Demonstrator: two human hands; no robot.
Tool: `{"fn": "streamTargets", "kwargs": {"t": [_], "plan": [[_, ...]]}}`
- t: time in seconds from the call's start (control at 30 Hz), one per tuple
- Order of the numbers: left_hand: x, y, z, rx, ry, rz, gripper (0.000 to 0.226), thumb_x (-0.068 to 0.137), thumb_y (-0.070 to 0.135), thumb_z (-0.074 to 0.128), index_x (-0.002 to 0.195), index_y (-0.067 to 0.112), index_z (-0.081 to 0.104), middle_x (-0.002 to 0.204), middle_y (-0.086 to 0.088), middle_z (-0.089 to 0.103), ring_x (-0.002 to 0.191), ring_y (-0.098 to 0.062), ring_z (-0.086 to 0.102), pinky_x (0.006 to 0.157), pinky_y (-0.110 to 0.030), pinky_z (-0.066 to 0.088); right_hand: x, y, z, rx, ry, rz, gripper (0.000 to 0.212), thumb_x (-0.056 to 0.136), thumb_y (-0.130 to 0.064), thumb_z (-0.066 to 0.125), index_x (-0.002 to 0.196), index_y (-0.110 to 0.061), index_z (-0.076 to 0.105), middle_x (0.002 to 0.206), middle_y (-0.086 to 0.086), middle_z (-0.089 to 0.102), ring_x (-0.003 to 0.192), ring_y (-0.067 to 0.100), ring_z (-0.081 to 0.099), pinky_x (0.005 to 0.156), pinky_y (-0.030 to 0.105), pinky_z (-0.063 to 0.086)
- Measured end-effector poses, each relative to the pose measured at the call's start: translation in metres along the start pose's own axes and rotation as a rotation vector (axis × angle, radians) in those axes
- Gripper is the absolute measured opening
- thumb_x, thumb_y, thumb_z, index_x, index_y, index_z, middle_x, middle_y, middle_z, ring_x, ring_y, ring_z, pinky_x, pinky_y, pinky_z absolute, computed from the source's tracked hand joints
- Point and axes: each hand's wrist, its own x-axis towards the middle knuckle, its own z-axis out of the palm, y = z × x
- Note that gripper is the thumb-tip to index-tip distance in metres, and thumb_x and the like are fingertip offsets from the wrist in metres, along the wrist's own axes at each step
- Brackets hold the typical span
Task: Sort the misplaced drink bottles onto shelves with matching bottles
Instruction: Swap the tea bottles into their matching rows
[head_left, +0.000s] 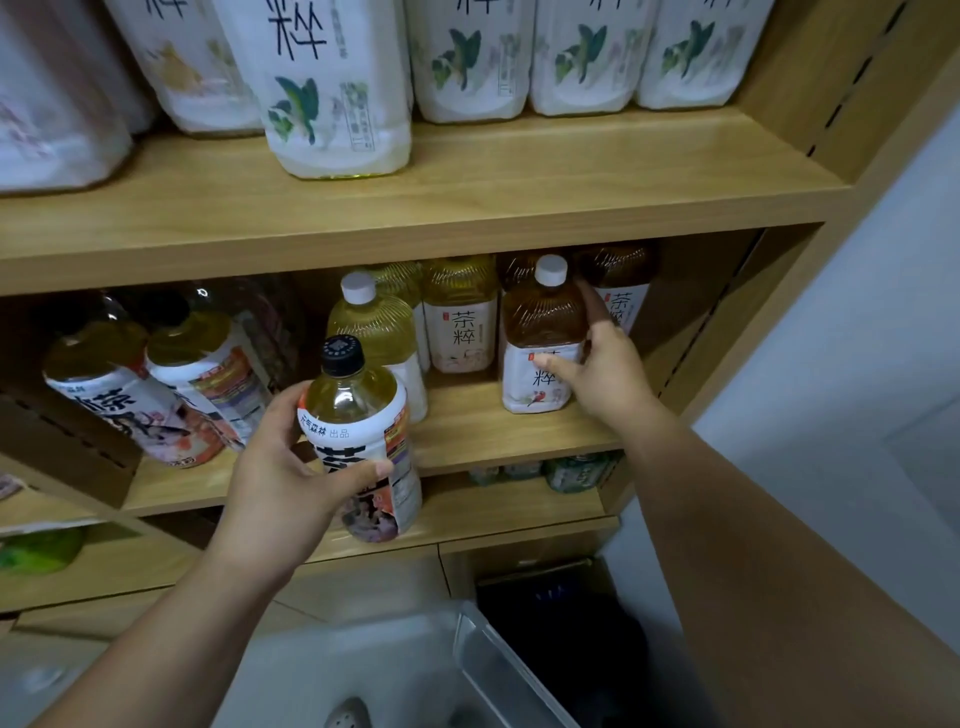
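My left hand (283, 467) grips a black-capped bottle of yellow tea (358, 426) with a colourful label, held upright in front of the middle shelf (493, 436). My right hand (605, 374) reaches into that shelf and holds a white-capped brown tea bottle (540, 332), thumb on its white label and fingers round its right side. Two more black-capped bottles (156, 374) with the same colourful label lean at the shelf's left. White-capped yellow tea bottles (457, 317) stand at the back centre, and another brown one (621, 280) stands behind my right hand.
The upper shelf (467, 176) carries a row of large white-labelled bottles (332, 88). Green bottles (576, 470) show on the shelf below. A clear plastic bin (467, 660) sits low in front of me. The cabinet's right side panel (810, 156) and a pale wall border the shelves.
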Motion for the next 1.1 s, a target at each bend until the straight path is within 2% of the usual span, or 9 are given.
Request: {"fn": "streamTargets", "kwargs": {"t": [0.13, 0.23, 0.33, 0.43, 0.6, 0.67, 0.8, 0.97, 1.1], "plan": [[-0.004, 0.006, -0.001, 0.015, 0.011, 0.002, 0.076, 0.065, 0.014, 0.094, 0.120, 0.050, 0.056, 0.117, 0.020, 0.069, 0.112, -0.010, 0.065, 0.086, -0.055, 0.060, 0.009, 0.001, 0.000, -0.050, -0.020, 0.064, 0.066, 0.087, -0.036, 0.080, 0.144, -0.019, 0.050, 0.130, 0.002, 0.065, 0.124, 0.024, 0.060, 0.098, 0.037, 0.052], [-0.006, 0.010, -0.002, 0.013, 0.017, 0.002, 0.075, 0.065, 0.019, 0.094, 0.118, 0.054, 0.054, 0.114, 0.026, 0.068, 0.111, -0.016, 0.066, 0.087, -0.054, 0.060, 0.001, -0.003, 0.006, -0.059, 0.032, 0.056, 0.076, 0.090, -0.033, 0.078, 0.152, -0.018, 0.036, 0.138, 0.008, 0.057, 0.128, 0.028, 0.055, 0.101, 0.038, 0.049], [-0.008, 0.011, -0.007, -0.014, 0.033, 0.011, 0.079, 0.065, 0.016, 0.094, 0.126, 0.045, 0.054, 0.113, 0.031, 0.067, 0.110, 0.001, 0.063, 0.091, -0.051, 0.059, -0.031, -0.018, 0.019, -0.060, 0.285, 0.024, 0.080, 0.087, -0.033, 0.081, 0.149, -0.012, 0.035, 0.149, 0.012, 0.040, 0.136, 0.031, 0.047, 0.099, 0.032, 0.044], [-0.009, 0.008, -0.018, -0.038, 0.045, 0.011, 0.078, 0.064, 0.013, 0.094, 0.125, 0.043, 0.055, 0.113, 0.031, 0.067, 0.108, 0.010, 0.061, 0.095, -0.051, 0.058, -0.073, -0.049, 0.045, 0.057, 0.452, -0.187, 0.076, 0.084, -0.040, 0.080, 0.148, -0.020, 0.043, 0.142, 0.005, 0.044, 0.131, 0.022, 0.047, 0.100, 0.032, 0.045], [-0.014, -0.004, -0.051, -0.022, 0.094, 0.037, 0.083, 0.061, 0.015, 0.097, 0.130, 0.039, 0.056, 0.121, 0.018, 0.069, 0.116, 0.000, 0.061, 0.102, -0.047, 0.053, -0.111, -0.110, 0.092, 0.335, -0.185, -0.309, 0.055, 0.085, -0.040, 0.078, 0.136, -0.036, 0.059, 0.133, -0.010, 0.058, 0.118, 0.001, 0.056, 0.090, 0.022, 0.056], [-0.018, -0.012, -0.073, -0.014, 0.118, 0.045, 0.082, 0.062, 0.011, 0.097, 0.125, 0.044, 0.056, 0.118, 0.020, 0.069, 0.113, 0.001, 0.062, 0.101, -0.043, 0.054, -0.118, -0.133, 0.113, 0.387, -0.320, -0.331, 0.050, 0.087, -0.033, 0.080, 0.134, -0.037, 0.061, 0.131, -0.011, 0.062, 0.116, 0.001, 0.060, 0.087, 0.021, 0.058], [-0.022, -0.035, -0.124, -0.020, 0.161, 0.031, 0.086, 0.058, 0.009, 0.097, 0.132, 0.029, 0.057, 0.120, 0.013, 0.071, 0.112, -0.004, 0.065, 0.099, -0.040, 0.056, -0.131, -0.169, 0.161, 0.422, -0.427, -0.334, 0.042, 0.089, -0.024, 0.079, 0.126, -0.038, 0.065, 0.114, -0.019, 0.071, 0.107, 0.003, 0.068, 0.086, 0.033, 0.062], [-0.022, -0.071, -0.208, -0.037, 0.203, -0.001, 0.083, 0.057, 0.005, 0.097, 0.128, 0.026, 0.060, 0.114, 0.008, 0.074, 0.106, -0.006, 0.069, 0.095, -0.038, 0.058, -0.156, -0.221, 0.237, 0.404, -0.493, -0.366, 0.043, 0.093, -0.022, 0.075, 0.130, -0.039, 0.061, 0.118, -0.024, 0.069, 0.108, -0.007, 0.066, 0.086, 0.016, 0.056], [-0.020, -0.103, -0.284, -0.011, 0.217, -0.013, 0.085, 0.058, 0.006, 0.098, 0.128, 0.035, 0.059, 0.115, 0.015, 0.074, 0.107, -0.003, 0.069, 0.094, -0.031, 0.057, -0.176, -0.263, 0.306, 0.447, -0.509, -0.321, 0.044, 0.093, -0.024, 0.075, 0.134, -0.033, 0.063, 0.120, -0.017, 0.073, 0.112, 0.000, 0.068, 0.097, 0.032, 0.058]]}}
